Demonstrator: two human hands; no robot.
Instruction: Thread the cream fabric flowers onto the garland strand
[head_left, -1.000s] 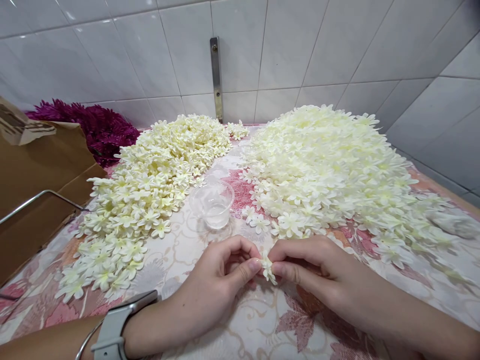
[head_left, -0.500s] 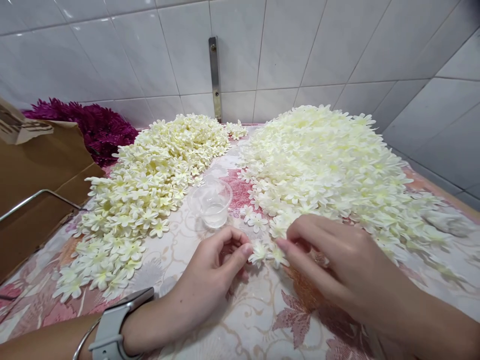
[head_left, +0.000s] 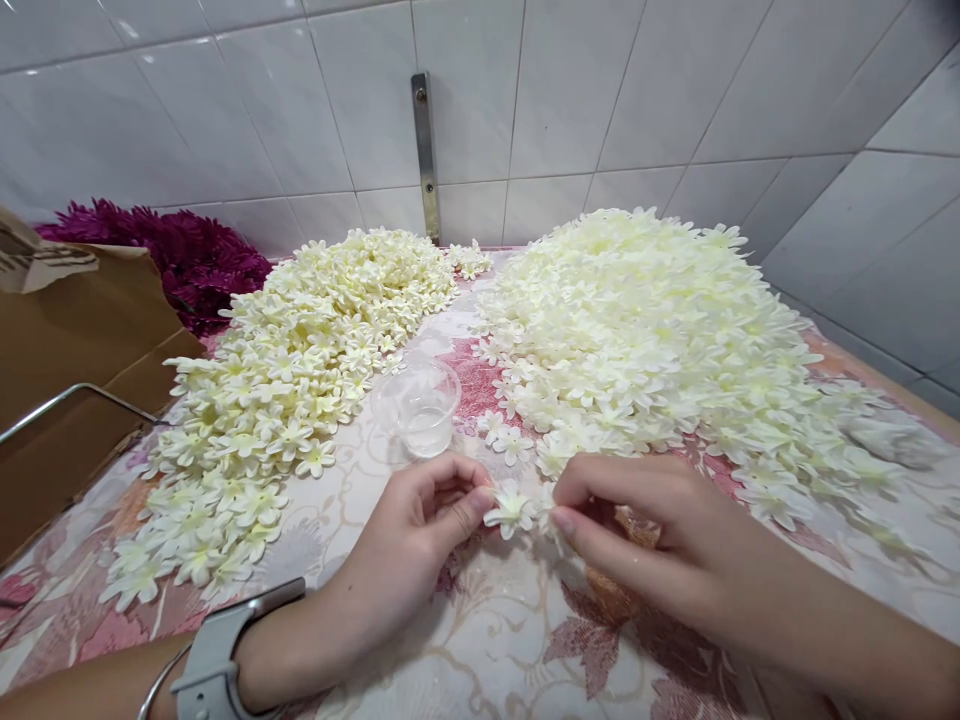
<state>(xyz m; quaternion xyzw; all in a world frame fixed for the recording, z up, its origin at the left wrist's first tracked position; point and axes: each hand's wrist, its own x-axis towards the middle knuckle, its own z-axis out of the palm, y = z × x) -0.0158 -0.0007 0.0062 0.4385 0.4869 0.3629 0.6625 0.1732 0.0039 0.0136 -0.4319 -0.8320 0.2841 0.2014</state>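
My left hand (head_left: 409,540) pinches a small cream fabric flower (head_left: 510,508) between thumb and forefinger, just above the patterned tablecloth (head_left: 480,640). My right hand (head_left: 637,530) is closed in a pinch on a second cream flower (head_left: 546,505) right beside the first, the two nearly touching. A grey watch and a bangle sit on my left wrist. A clear plastic cup (head_left: 418,405) with a little liquid stands just beyond my hands.
A long heap of cream flowers (head_left: 285,380) lies left of the cup, a larger heap (head_left: 660,330) right of it. Purple flowers (head_left: 165,255) and a brown cardboard box (head_left: 75,350) with a metal bar are at the left. White tiled walls close off the back and right.
A second ago both hands pinched one flower bunch together. My right hand reached toward the right heap and came back with a flower; my left hand now holds its own flower spread open.
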